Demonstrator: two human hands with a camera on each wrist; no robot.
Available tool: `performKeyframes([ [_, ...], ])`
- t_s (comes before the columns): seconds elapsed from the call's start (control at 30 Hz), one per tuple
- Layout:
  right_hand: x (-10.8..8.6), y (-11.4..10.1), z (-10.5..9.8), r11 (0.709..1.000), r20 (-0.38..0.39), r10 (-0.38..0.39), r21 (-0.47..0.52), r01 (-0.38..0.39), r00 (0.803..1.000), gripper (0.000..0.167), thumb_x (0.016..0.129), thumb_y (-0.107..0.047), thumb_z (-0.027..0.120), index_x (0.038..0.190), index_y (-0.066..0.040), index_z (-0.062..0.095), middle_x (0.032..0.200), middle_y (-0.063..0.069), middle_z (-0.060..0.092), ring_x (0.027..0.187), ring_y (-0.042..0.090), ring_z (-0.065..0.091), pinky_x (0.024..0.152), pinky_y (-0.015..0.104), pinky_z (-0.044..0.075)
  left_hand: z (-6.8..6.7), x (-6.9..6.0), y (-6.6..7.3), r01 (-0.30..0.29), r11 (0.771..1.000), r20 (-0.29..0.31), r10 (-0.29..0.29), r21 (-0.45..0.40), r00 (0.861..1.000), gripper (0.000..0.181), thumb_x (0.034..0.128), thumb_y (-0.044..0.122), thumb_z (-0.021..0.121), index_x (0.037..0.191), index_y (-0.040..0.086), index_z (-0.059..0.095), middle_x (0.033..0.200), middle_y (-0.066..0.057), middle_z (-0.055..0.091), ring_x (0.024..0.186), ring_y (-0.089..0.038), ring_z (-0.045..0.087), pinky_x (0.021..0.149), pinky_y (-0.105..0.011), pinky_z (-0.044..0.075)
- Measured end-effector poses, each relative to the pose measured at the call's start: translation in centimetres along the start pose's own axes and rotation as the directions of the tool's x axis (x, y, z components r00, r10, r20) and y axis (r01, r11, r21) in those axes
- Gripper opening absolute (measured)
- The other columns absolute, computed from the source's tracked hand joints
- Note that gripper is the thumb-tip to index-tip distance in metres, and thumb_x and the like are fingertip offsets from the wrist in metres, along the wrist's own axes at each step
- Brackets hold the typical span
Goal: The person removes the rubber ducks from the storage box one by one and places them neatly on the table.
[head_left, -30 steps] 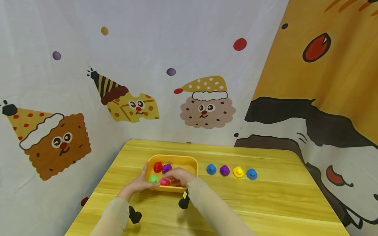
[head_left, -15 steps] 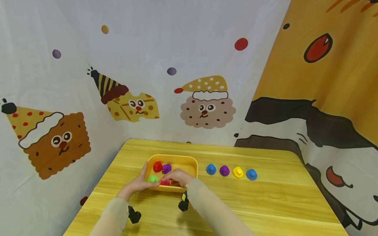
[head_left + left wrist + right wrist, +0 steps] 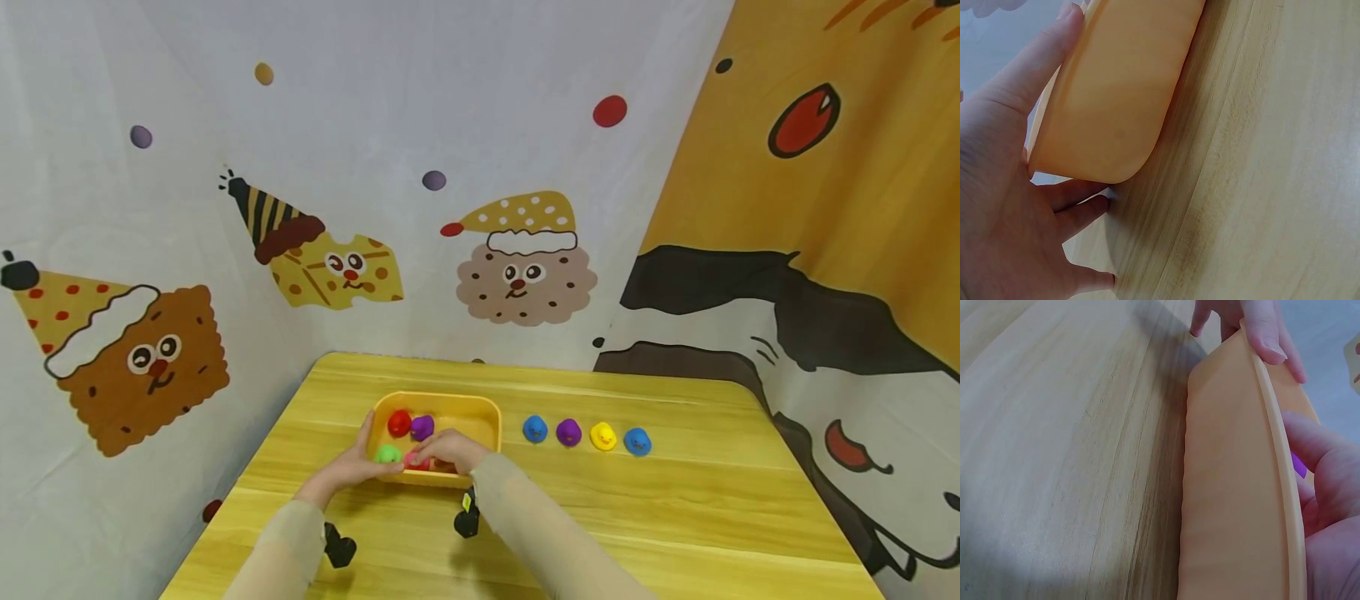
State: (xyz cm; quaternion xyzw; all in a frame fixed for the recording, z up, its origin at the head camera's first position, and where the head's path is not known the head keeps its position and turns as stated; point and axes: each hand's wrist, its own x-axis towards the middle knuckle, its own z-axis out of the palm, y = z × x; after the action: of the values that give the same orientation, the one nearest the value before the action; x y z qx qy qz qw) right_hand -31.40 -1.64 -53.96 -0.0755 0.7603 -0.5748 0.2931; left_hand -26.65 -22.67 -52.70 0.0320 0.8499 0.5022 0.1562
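- Head view: a person is working at a table (image 3: pixel 690 508), both hands at an orange tray (image 3: pixel 468 410) that is sitting left of a neat row of toy ducks.
- Four ducks are showing inside the tray: a red duck (image 3: pixel 399 423) and a purple duck inside (image 3: pixel 422 428) toward the far left, a green duck (image 3: pixel 387 454) and a pink duck (image 3: pixel 412 462) nearer.
- Four more are lining the table, left to right: first blue duck (image 3: pixel 535 429), purple duck outside (image 3: pixel 569 432), yellow duck (image 3: pixel 603 437), last blue duck (image 3: pixel 637 442).
- Left hand (image 3: pixel 343 467) is bracing the tray's near left corner, its fingers spreading nearly straight, thumb lying along the near rim.
- Right hand (image 3: pixel 461 449) is bending its fingers over the pink duck; whether they are pinching or merely touching it, one cannot tell.
- By that count, the work is apparently standing midway, four in and four out; which way the ducks are going is not showing, and the right hand may be hiding others.
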Motion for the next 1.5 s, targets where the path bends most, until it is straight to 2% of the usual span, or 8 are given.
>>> performKeyframes([
  [0.33, 0.01, -0.03, -0.07, 0.998, 0.015, -0.038, -0.048, 0.039, 0.999, 0.016, 0.08, -0.008, 0.077, 0.096, -0.005, 0.077, 0.089, -0.002, 0.072, 0.071, 0.013, 0.054, 0.072, 0.03, 0.049, -0.19, 0.21, 0.0, 0.005, 1.0, -0.008, -0.005, -0.002, 1.0, 0.125, 0.0794, 0.028, 0.081, 0.151, 0.007, -0.019, 0.154, -0.035, -0.002, 0.137, -0.055, 0.016, 0.108, -0.067, 0.016],
  [0.57, -0.33, -0.28, -0.14, 0.999, 0.0, -0.022, -0.042, 0.022, 1.0, 0.014, 0.079, -0.008, 0.077, 0.093, -0.006, 0.078, 0.083, -0.003, 0.071, 0.06, 0.01, 0.045, 0.063, 0.024, 0.044, -0.14, 0.4, -0.04, 0.001, 1.0, -0.022, -0.001, 0.02, 1.0, 0.127, 0.0776, 0.031, 0.083, 0.152, 0.007, -0.018, 0.154, -0.036, 0.003, 0.136, -0.055, 0.018, 0.108, -0.066, 0.017],
  [0.7, -0.23, -0.15, -0.12, 0.999, -0.011, -0.018, -0.044, 0.017, 1.0, 0.016, 0.079, -0.008, 0.078, 0.095, -0.005, 0.078, 0.084, -0.003, 0.072, 0.059, 0.01, 0.044, 0.063, 0.024, 0.044, -0.07, 0.47, -0.02, 0.006, 1.0, -0.021, -0.006, 0.013, 1.0, 0.126, 0.0781, 0.031, 0.082, 0.152, 0.008, -0.018, 0.154, -0.035, 0.0, 0.138, -0.054, 0.015, 0.109, -0.066, 0.015],
  [0.87, -0.2, -0.12, -0.15, 1.0, -0.03, -0.005, -0.029, 0.004, 1.0, 0.017, 0.079, -0.008, 0.078, 0.095, -0.005, 0.078, 0.086, -0.001, 0.072, 0.064, 0.011, 0.049, 0.067, 0.027, 0.048, -0.08, 0.46, -0.04, 0.017, 1.0, -0.013, -0.017, 0.001, 1.0, 0.126, 0.0789, 0.03, 0.082, 0.152, 0.009, -0.019, 0.155, -0.033, -0.004, 0.139, -0.054, 0.01, 0.108, -0.067, 0.013],
  [1.03, -0.32, -0.35, -0.27, 1.0, -0.049, 0.023, -0.001, -0.023, 0.999, 0.015, 0.078, -0.007, 0.079, 0.093, -0.005, 0.078, 0.085, -0.001, 0.072, 0.062, 0.012, 0.05, 0.064, 0.025, 0.048, -0.07, 0.33, -0.02, 0.015, 1.0, -0.014, -0.015, 0.009, 1.0, 0.125, 0.0791, 0.03, 0.081, 0.152, 0.008, -0.018, 0.155, -0.034, -0.003, 0.138, -0.055, 0.012, 0.107, -0.068, 0.014],
  [1.3, -0.35, -0.46, -0.55, 0.999, -0.077, 0.045, -0.016, -0.046, 0.996, 0.013, 0.076, -0.011, 0.082, 0.089, -0.008, 0.079, 0.08, -0.002, 0.071, 0.062, 0.013, 0.053, 0.06, 0.024, 0.048, -0.04, 0.35, -0.39, 0.018, 0.999, -0.024, -0.018, 0.028, 1.0, 0.129, 0.0763, 0.037, 0.083, 0.152, 0.008, -0.018, 0.154, -0.036, -0.001, 0.137, -0.056, 0.014, 0.107, -0.068, 0.016],
  [1.5, -0.22, -0.48, -0.91, 0.999, -0.09, 0.049, -0.018, -0.051, 0.995, 0.013, 0.076, -0.011, 0.082, 0.087, -0.006, 0.078, 0.079, 0.0, 0.071, 0.07, 0.016, 0.063, 0.07, 0.03, 0.054, -0.02, 0.2, -0.12, 0.021, 0.999, -0.024, -0.021, 0.03, 1.0, 0.127, 0.0777, 0.034, 0.082, 0.152, 0.007, -0.017, 0.153, -0.037, 0.0, 0.136, -0.057, 0.014, 0.107, -0.068, 0.016],
])
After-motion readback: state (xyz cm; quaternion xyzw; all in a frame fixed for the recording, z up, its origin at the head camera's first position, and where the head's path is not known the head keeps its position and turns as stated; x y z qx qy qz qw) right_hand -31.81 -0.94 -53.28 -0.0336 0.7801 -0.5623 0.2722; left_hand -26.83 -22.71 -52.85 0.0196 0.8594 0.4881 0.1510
